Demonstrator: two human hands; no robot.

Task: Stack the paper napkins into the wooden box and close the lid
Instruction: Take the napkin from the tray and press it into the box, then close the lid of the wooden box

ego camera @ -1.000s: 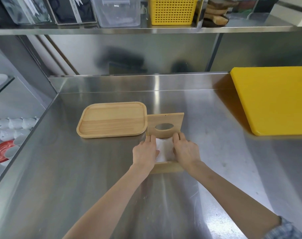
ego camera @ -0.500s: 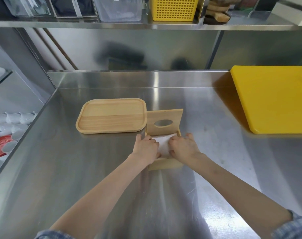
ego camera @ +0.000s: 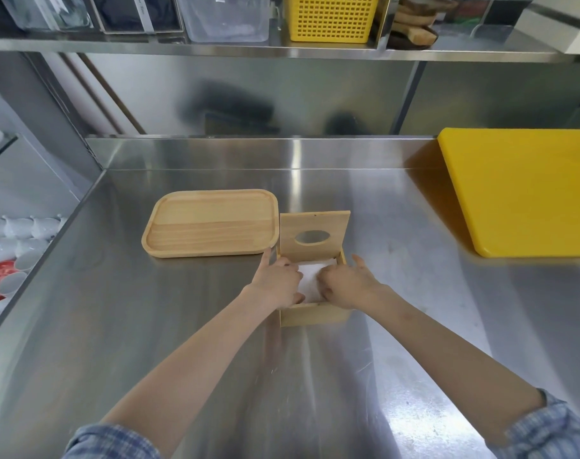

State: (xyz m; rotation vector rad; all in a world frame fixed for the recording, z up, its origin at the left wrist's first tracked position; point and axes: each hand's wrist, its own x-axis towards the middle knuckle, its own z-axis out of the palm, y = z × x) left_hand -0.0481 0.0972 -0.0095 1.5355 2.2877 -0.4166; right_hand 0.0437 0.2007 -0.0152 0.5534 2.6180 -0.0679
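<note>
Both hands, left [ego camera: 277,284] and right [ego camera: 343,286], press napkins [ego camera: 310,274] inside the box [ego camera: 315,314]; the upright lid [ego camera: 315,231] behind could drop on fingers.

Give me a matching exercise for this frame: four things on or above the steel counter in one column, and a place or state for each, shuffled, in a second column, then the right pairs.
Things
1. lid
2. wooden tray
3. yellow cutting board
4. paper napkins

Places or states
A. lying at the counter's right edge
B. inside the wooden box, under the left hand and right hand
C. standing open, with an oval hole
D. empty, just left of the box

Pairs: 1-C, 2-D, 3-A, 4-B
</note>
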